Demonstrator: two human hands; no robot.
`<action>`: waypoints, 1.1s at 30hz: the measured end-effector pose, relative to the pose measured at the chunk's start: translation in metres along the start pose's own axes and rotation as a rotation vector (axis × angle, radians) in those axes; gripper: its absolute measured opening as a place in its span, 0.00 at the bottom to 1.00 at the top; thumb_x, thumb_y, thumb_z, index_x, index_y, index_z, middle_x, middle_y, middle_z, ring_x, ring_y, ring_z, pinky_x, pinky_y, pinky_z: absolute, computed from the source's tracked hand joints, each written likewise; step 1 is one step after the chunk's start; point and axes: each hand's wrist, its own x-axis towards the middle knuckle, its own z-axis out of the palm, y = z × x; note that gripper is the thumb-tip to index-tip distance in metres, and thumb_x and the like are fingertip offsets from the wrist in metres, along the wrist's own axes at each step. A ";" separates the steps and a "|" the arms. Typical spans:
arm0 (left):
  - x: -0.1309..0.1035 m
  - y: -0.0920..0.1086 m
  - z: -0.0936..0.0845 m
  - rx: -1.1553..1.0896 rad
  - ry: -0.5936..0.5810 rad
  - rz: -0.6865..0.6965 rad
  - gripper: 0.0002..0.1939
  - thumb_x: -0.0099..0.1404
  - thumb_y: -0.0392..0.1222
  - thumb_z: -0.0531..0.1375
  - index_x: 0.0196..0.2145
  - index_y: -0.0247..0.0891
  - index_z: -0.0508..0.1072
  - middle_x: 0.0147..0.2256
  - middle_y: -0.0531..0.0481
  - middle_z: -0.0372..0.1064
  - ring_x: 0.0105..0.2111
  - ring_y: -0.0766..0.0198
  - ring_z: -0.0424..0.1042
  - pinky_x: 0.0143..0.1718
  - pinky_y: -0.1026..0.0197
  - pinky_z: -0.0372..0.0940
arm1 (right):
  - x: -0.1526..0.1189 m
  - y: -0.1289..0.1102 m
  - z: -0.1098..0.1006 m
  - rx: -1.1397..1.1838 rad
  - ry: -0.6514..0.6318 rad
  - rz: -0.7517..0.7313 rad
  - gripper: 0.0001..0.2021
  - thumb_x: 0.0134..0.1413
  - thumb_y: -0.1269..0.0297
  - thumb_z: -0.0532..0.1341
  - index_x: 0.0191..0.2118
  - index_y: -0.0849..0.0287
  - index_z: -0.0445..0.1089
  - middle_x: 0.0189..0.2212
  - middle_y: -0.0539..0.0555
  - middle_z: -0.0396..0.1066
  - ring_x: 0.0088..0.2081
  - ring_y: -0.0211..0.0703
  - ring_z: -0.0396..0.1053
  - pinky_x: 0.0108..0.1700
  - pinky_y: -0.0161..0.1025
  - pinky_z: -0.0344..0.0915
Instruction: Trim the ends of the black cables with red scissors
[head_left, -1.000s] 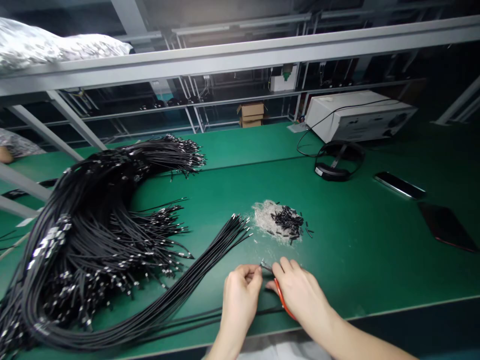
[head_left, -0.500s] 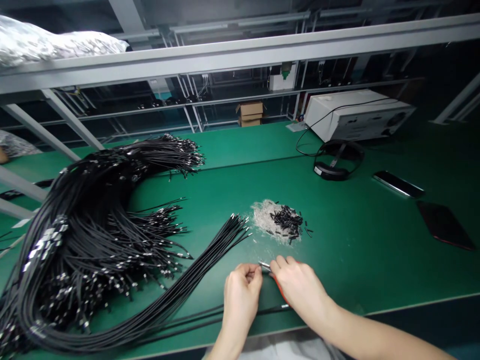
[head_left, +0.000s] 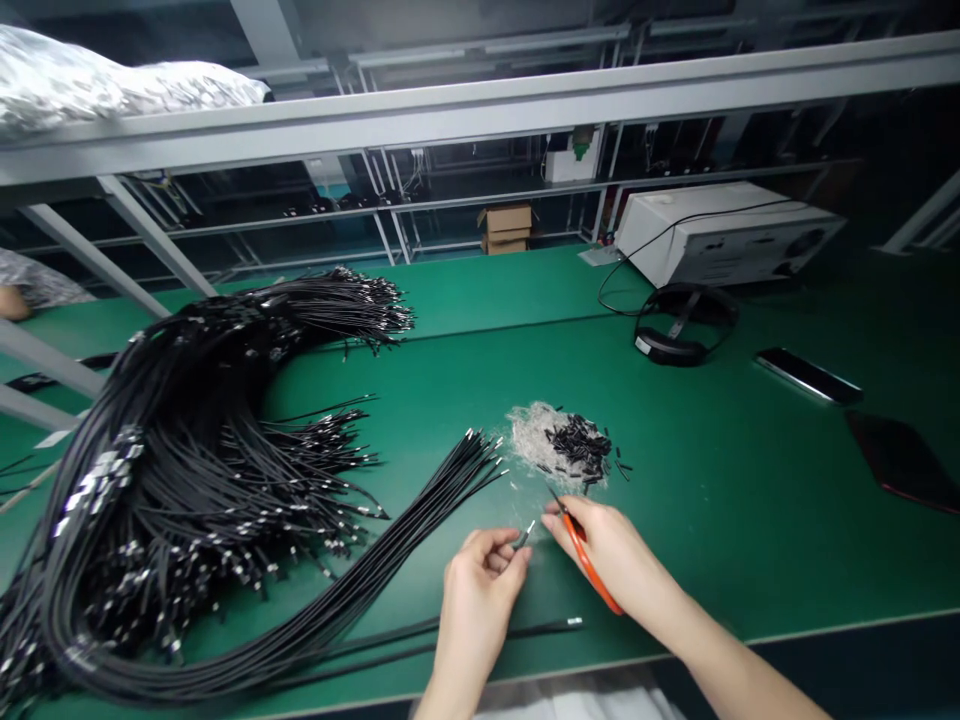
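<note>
Left hand [head_left: 484,590], bottom centre, pinches a black cable end [head_left: 526,534]; its run is hidden behind the hand. Right hand [head_left: 600,545] grips orange-handled scissors [head_left: 592,572], partly covered. Black-piece pile [head_left: 579,447] just beyond. Dark flat object [head_left: 904,460], right edge: hard to identify.

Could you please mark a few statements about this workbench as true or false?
1. The right hand holds orange-handled scissors. True.
2. The left hand is empty. False: the left hand pinches a cable end.
3. Small black pieces lie in a pile beyond the hands. True.
4. The phone lies between the hands. False: the phone is right of the black headset.
</note>
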 end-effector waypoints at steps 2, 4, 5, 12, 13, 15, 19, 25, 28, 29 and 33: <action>-0.004 0.000 -0.002 -0.063 -0.009 -0.022 0.12 0.55 0.47 0.64 0.32 0.35 0.78 0.29 0.48 0.72 0.28 0.63 0.71 0.31 0.64 0.66 | -0.005 0.001 0.008 0.334 -0.060 0.070 0.16 0.59 0.53 0.56 0.42 0.59 0.71 0.29 0.53 0.74 0.27 0.42 0.72 0.30 0.35 0.65; -0.009 0.001 -0.003 -0.108 -0.033 -0.033 0.11 0.57 0.47 0.63 0.30 0.36 0.77 0.29 0.48 0.73 0.29 0.63 0.72 0.32 0.64 0.67 | -0.012 -0.001 0.018 0.594 -0.136 0.163 0.20 0.57 0.49 0.56 0.45 0.60 0.70 0.19 0.47 0.67 0.16 0.35 0.62 0.19 0.31 0.59; -0.011 0.002 -0.004 -0.126 -0.046 -0.038 0.11 0.59 0.48 0.62 0.30 0.36 0.77 0.29 0.48 0.73 0.29 0.63 0.72 0.32 0.64 0.67 | -0.015 -0.002 0.022 0.680 -0.150 0.195 0.21 0.56 0.47 0.56 0.44 0.60 0.69 0.15 0.44 0.62 0.13 0.33 0.56 0.16 0.30 0.55; -0.018 0.007 -0.008 -0.124 -0.088 -0.060 0.14 0.63 0.49 0.58 0.33 0.35 0.77 0.28 0.50 0.71 0.25 0.66 0.70 0.28 0.66 0.64 | -0.024 -0.012 0.022 0.718 -0.075 0.120 0.17 0.56 0.48 0.58 0.35 0.59 0.69 0.18 0.44 0.60 0.17 0.31 0.55 0.17 0.27 0.56; -0.019 0.006 -0.008 -0.125 -0.091 -0.057 0.14 0.63 0.49 0.58 0.33 0.35 0.77 0.28 0.50 0.71 0.25 0.66 0.70 0.28 0.66 0.64 | -0.024 -0.013 0.020 0.704 -0.083 0.108 0.16 0.56 0.49 0.58 0.35 0.59 0.69 0.20 0.45 0.62 0.17 0.31 0.56 0.18 0.28 0.56; -0.019 0.005 -0.008 -0.127 -0.092 -0.052 0.15 0.64 0.49 0.57 0.34 0.35 0.77 0.28 0.50 0.71 0.25 0.66 0.70 0.28 0.66 0.64 | -0.025 -0.014 0.017 0.677 -0.090 0.092 0.15 0.57 0.50 0.57 0.35 0.59 0.69 0.22 0.47 0.64 0.18 0.31 0.58 0.19 0.28 0.58; -0.021 0.003 -0.006 -0.091 -0.085 -0.024 0.15 0.66 0.49 0.55 0.36 0.36 0.76 0.28 0.51 0.70 0.26 0.66 0.69 0.28 0.66 0.64 | -0.025 -0.017 0.017 0.661 -0.097 0.090 0.15 0.59 0.52 0.56 0.36 0.59 0.68 0.21 0.46 0.64 0.17 0.31 0.58 0.19 0.28 0.57; -0.022 0.007 -0.005 0.057 -0.029 0.119 0.13 0.67 0.47 0.54 0.37 0.39 0.75 0.31 0.50 0.71 0.30 0.64 0.70 0.33 0.64 0.65 | -0.023 -0.015 0.018 0.642 -0.093 0.087 0.15 0.59 0.51 0.55 0.36 0.58 0.67 0.19 0.45 0.60 0.17 0.31 0.56 0.18 0.28 0.55; -0.022 0.007 -0.003 0.114 0.040 0.210 0.10 0.65 0.46 0.57 0.36 0.39 0.75 0.33 0.50 0.71 0.33 0.63 0.71 0.35 0.64 0.65 | -0.022 -0.014 0.020 0.643 -0.094 0.112 0.14 0.60 0.51 0.54 0.37 0.58 0.66 0.17 0.43 0.57 0.15 0.32 0.56 0.17 0.28 0.54; -0.022 0.007 -0.002 0.127 0.062 0.225 0.09 0.64 0.45 0.58 0.35 0.39 0.75 0.33 0.50 0.71 0.33 0.63 0.71 0.36 0.64 0.65 | -0.022 -0.014 0.020 0.626 -0.084 0.115 0.14 0.60 0.52 0.54 0.36 0.58 0.66 0.17 0.43 0.57 0.15 0.32 0.56 0.18 0.29 0.55; -0.019 0.003 -0.001 0.071 0.043 0.142 0.11 0.65 0.46 0.57 0.35 0.40 0.77 0.31 0.50 0.72 0.31 0.63 0.72 0.34 0.64 0.65 | -0.020 -0.017 0.017 0.470 0.021 0.014 0.11 0.62 0.57 0.54 0.35 0.57 0.66 0.22 0.47 0.64 0.22 0.35 0.64 0.27 0.31 0.62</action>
